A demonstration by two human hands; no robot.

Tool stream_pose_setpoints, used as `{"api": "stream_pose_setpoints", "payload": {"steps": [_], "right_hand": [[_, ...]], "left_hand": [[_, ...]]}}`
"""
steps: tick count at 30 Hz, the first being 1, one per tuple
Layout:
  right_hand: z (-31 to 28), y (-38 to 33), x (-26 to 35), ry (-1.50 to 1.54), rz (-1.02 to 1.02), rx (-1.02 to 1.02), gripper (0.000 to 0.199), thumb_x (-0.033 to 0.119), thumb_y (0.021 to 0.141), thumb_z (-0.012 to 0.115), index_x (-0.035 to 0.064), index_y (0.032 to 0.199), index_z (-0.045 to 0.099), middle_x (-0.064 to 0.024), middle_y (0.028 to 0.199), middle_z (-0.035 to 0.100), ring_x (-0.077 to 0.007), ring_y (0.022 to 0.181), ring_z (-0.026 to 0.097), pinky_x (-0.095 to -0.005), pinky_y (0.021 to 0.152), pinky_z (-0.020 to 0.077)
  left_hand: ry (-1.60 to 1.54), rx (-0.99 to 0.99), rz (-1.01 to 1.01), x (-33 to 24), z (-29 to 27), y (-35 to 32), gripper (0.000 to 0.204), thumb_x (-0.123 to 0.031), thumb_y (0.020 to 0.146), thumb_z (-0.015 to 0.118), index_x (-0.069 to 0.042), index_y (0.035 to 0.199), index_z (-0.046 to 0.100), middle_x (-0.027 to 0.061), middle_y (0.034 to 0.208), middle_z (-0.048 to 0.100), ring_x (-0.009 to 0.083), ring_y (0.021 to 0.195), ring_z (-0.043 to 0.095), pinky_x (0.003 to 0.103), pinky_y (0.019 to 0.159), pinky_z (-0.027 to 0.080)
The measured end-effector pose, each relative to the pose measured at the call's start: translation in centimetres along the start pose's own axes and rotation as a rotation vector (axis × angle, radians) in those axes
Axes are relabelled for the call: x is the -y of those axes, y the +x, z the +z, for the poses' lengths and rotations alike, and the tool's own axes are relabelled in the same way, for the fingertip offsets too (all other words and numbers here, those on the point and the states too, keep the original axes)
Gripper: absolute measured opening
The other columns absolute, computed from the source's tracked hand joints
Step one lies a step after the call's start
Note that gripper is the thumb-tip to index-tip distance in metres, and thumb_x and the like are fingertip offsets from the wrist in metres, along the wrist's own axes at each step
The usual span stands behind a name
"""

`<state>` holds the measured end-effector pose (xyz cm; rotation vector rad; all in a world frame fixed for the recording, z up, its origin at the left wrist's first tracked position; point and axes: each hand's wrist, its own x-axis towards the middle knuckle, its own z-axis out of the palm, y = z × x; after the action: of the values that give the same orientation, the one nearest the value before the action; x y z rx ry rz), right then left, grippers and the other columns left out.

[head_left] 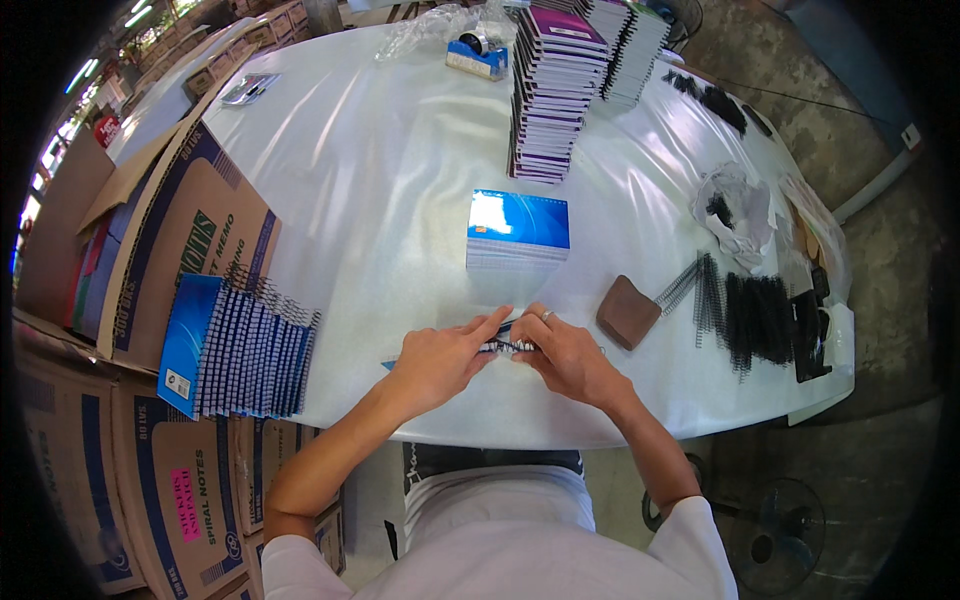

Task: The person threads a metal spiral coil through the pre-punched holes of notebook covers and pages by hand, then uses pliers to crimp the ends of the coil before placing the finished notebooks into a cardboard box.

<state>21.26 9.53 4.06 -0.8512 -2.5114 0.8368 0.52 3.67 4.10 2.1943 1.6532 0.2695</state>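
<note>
Near the table's front edge, my left hand point(442, 362) and my right hand point(570, 358) are closed on a small spiral notebook point(505, 346). Its white page edge and dark coil show between my fingers; most of it is hidden. Just beyond my hands stands a squared stack of small blue-covered pads point(518, 225). Right of my right hand lies a brown block point(628, 312). Loose black spiral coils point(758, 320) are bunched farther right. At the left, a row of blue notebooks with black coils point(255, 350) leans together by a carton.
An open cardboard carton point(190, 230) stands at the left, with more cartons point(185, 480) stacked below table height. Tall piles of purple notebooks point(555, 100) and a blue tape dispenser point(478, 60) stand at the back. A white plastic bag point(738, 222) lies right; a fan point(780, 540) stands low right.
</note>
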Motion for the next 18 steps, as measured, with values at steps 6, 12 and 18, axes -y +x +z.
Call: {"api": "stream_pose_setpoints", "payload": {"steps": [6, 12, 18], "right_hand": [[-2.3, -1.7, -3.6, 0.028, -0.108, 0.012, 0.031, 0.013, 0.083, 0.073, 0.0093, 0.110, 0.061, -0.0142, 0.109, 0.061, -0.0324, 0.106, 0.059, -0.0446, 0.085, 0.0472], [-7.6, -5.7, -10.3, -0.335, 0.326, 0.066, 0.051, 0.027, 0.071, 0.083, 0.0151, 0.118, 0.067, -0.0206, 0.132, 0.057, -0.0368, 0.126, 0.049, -0.0468, 0.105, 0.0371], [-7.1, -1.4, -5.9, 0.743, 0.029, 0.323, 0.051, 0.037, 0.083, 0.073, 0.0116, 0.127, 0.066, -0.0168, 0.134, 0.059, -0.0293, 0.128, 0.051, -0.0377, 0.106, 0.0378]], "left_hand": [[0.171, 0.254, 0.108, -0.1, -0.5, -0.8, 0.046, -0.041, 0.096, 0.053, -0.032, 0.142, 0.048, -0.0005, 0.130, 0.063, 0.0272, 0.075, 0.070, 0.041, 0.064, 0.053], [0.147, 0.180, 0.166, 0.2, 1.3, -1.6, 0.063, -0.050, 0.091, 0.053, -0.031, 0.149, 0.036, -0.0010, 0.132, 0.062, 0.0292, 0.096, 0.069, 0.041, 0.069, 0.055], [0.136, 0.059, -0.072, 0.4, -0.2, -2.8, 0.082, -0.053, 0.086, 0.059, -0.029, 0.154, 0.021, 0.0132, 0.128, 0.062, 0.0363, 0.104, 0.066, 0.043, 0.073, 0.055]]}}
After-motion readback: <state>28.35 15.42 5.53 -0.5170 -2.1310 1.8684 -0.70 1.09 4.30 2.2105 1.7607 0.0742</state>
